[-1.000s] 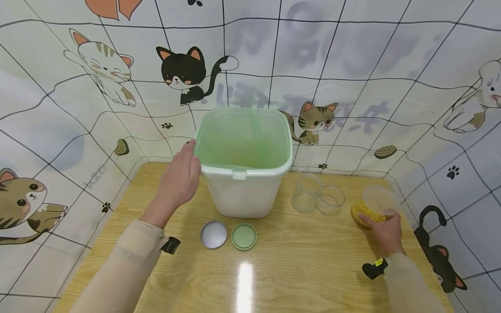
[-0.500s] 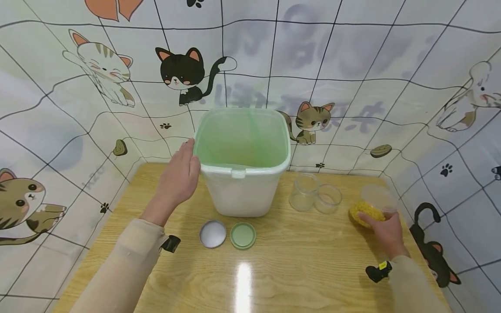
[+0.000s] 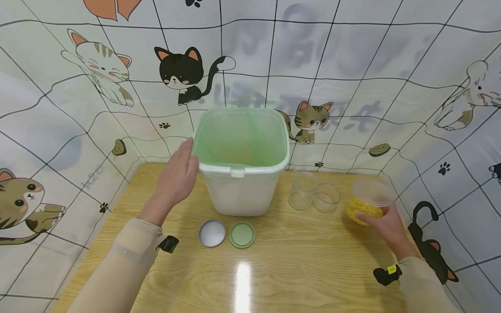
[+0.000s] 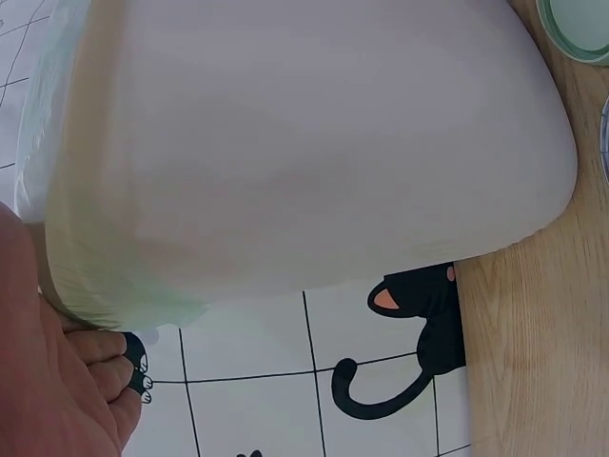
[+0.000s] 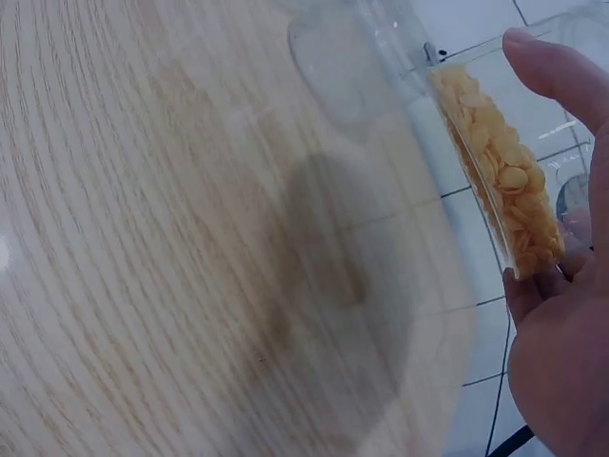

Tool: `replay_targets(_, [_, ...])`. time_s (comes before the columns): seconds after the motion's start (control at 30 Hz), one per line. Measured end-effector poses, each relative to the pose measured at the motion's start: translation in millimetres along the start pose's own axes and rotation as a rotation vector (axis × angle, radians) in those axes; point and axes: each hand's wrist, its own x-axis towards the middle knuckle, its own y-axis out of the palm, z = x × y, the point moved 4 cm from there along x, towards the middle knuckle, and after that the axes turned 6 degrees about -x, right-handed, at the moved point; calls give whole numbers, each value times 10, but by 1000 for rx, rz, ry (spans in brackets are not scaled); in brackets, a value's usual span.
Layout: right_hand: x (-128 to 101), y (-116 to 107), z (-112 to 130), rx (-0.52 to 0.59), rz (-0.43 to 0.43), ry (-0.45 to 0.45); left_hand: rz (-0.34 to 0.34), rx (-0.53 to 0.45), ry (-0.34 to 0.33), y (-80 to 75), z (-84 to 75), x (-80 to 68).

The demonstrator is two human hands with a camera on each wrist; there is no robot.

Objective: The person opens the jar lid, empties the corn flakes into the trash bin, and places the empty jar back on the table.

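In the head view my right hand [image 3: 391, 230] grips a clear round jar [image 3: 364, 211] at the right of the table, its lower part filled with small yellow pieces. The right wrist view shows those pieces as flat and roundish [image 5: 509, 171], with my thumb and fingers [image 5: 547, 76] on either side of the jar. A shadow lies on the table beside it. My left hand [image 3: 176, 174] lies with straight fingers along the left side of a tall white bin [image 3: 240, 191], just under its rim. A pale green liner [image 3: 238, 139] covers the bin's inside; its bottom is hidden.
Two clear jars stand right of the bin, a taller one [image 3: 303, 202] and a shorter one [image 3: 327, 208]. In front of the bin lie a silvery lid [image 3: 212, 233] and a green lid [image 3: 242, 234]. A cat-patterned wall covering [image 3: 250, 52] surrounds the wooden table [image 3: 297, 269].
The jar in my right hand has tilted and come back nearly upright, its yellow pieces shifting inside. My left hand stays at the bin's side. The head view has shifted slightly.
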Motion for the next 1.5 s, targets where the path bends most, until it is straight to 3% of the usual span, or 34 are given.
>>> replay_targets(0.43, [-185,63,377,-92,140,-191,8,-55,-5,-10,60,-51])
replay_targets(0.8, [-288,436,607,-15,279,-259,30,-84,-108,63,424,-209])
replay_targets(0.9, [-314,548,652,-20,311,-294,103,-24,-145,148,581,-303])
replay_targets(1.03, [-377,715,750,-33,366,-328,329,29,-196,354,758,-475])
replay_targets(1.13, [-419,858,823,-30,422,-332,469,-22,-203,538,818,-599])
replay_targets(1.33, [-456,1168,927,20,531,-337,512,-137,-145,855,770,-758])
replay_targets(1.5, [-491,1335,1002,37,559,-381,538,-215,-50,1104,556,-836])
